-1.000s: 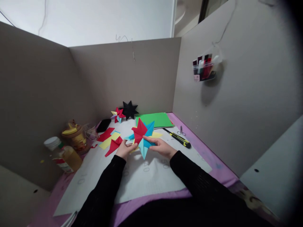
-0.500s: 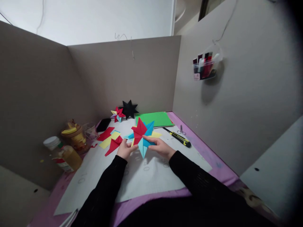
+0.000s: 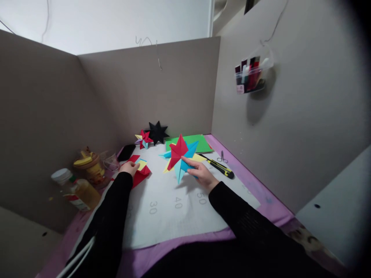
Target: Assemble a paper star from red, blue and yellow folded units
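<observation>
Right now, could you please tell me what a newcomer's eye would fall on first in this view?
Most likely the folded paper star in red, blue and yellow, held up in the right hand near the middle of the view. Next might come the black star by the grey back panel, then the clear container hanging at the right-hand panel.

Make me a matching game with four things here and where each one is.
1. Large red, blue and yellow folded-paper star
2. Black many-pointed star
3. Yellow-and-black utility knife
4. White-capped plastic bottle

A. Beside small grey scissors
B. Near the left panel
C. In the right hand
D. In front of the back panel

Pairs: 1-C; 2-D; 3-A; 4-B
</observation>
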A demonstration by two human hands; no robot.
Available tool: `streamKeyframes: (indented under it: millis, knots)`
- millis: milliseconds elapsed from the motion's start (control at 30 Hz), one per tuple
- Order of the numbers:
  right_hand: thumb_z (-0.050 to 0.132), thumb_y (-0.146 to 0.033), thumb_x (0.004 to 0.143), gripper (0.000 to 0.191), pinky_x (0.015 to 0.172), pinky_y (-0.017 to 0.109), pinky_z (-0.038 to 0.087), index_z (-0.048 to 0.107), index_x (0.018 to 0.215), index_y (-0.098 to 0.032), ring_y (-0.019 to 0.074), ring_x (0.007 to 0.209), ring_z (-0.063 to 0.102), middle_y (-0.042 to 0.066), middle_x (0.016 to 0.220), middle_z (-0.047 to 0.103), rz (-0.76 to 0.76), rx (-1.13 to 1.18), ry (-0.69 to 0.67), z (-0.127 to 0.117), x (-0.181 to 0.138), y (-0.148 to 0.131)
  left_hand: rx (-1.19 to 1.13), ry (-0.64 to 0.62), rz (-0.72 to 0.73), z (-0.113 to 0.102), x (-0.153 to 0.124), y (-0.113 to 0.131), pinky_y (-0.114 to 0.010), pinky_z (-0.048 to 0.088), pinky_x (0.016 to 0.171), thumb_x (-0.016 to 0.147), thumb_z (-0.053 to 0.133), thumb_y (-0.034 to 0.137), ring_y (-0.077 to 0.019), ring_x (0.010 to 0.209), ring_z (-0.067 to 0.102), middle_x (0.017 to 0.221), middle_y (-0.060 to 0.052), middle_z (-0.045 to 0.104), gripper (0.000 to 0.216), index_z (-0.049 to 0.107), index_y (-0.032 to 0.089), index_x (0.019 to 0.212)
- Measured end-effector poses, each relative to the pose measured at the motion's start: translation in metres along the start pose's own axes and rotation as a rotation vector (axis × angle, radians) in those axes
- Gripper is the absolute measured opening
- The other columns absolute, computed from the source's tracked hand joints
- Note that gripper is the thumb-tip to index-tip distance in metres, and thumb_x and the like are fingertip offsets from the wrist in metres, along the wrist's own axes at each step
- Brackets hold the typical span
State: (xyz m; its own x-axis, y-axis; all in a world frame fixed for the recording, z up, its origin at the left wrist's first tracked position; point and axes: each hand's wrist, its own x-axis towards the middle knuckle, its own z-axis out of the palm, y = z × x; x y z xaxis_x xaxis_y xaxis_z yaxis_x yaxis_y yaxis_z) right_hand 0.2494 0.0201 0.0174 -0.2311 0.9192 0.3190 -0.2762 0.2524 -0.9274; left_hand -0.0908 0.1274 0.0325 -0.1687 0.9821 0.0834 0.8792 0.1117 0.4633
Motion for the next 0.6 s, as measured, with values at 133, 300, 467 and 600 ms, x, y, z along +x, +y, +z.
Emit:
streamKeyframes:
  millis: [133, 300, 467, 600]
  knots:
    - [0.068, -0.028, 0.068, 0.056, 0.111, 0.045, 0.022, 0.056, 0.123, -0.027, 0.0268, 0.130, 0.039, 0.000, 0.134, 0.051, 0.000, 0.003, -0.011, 0.001, 0.000, 0.000, 0.019, -0.145, 0.009, 0.018, 0.009, -0.001, -0.038, 0.043, 0.067, 0.044, 0.079, 0.039, -0.0315, 0.073, 0.061, 0.064, -0.009, 0.062, 0.033, 0.057, 0.017, 0.056]
    - [0.069, -0.031, 0.069, 0.057, 0.111, 0.045, 0.023, 0.055, 0.124, -0.027, 0.0272, 0.130, 0.039, 0.001, 0.134, 0.051, -0.006, -0.009, -0.027, 0.002, -0.001, 0.001, 0.008, -0.163, 0.034, 0.031, 0.004, 0.002, -0.037, 0.042, 0.066, 0.029, 0.083, 0.032, -0.0335, 0.075, 0.060, 0.062, -0.005, 0.059, 0.042, 0.059, 0.018, 0.061]
    - [0.070, -0.034, 0.069, 0.056, 0.111, 0.045, 0.023, 0.056, 0.123, -0.028, 0.0277, 0.131, 0.037, 0.002, 0.136, 0.049, -0.011, -0.016, -0.043, 0.003, -0.001, 0.004, -0.043, -0.229, 0.058, 0.027, -0.004, 0.020, -0.031, 0.040, 0.058, 0.027, 0.081, 0.025, -0.0275, 0.066, 0.058, 0.051, 0.000, 0.054, 0.033, 0.059, 0.019, 0.050]
    - [0.069, -0.034, 0.070, 0.057, 0.111, 0.045, 0.022, 0.054, 0.124, -0.028, 0.0272, 0.132, 0.037, 0.001, 0.136, 0.048, -0.024, -0.044, -0.036, 0.001, -0.001, 0.003, -0.113, -0.264, 0.086, 0.021, -0.012, 0.027, -0.027, 0.037, 0.052, 0.036, 0.080, 0.029, -0.0221, 0.058, 0.055, 0.047, 0.001, 0.052, 0.028, 0.057, 0.020, 0.048]
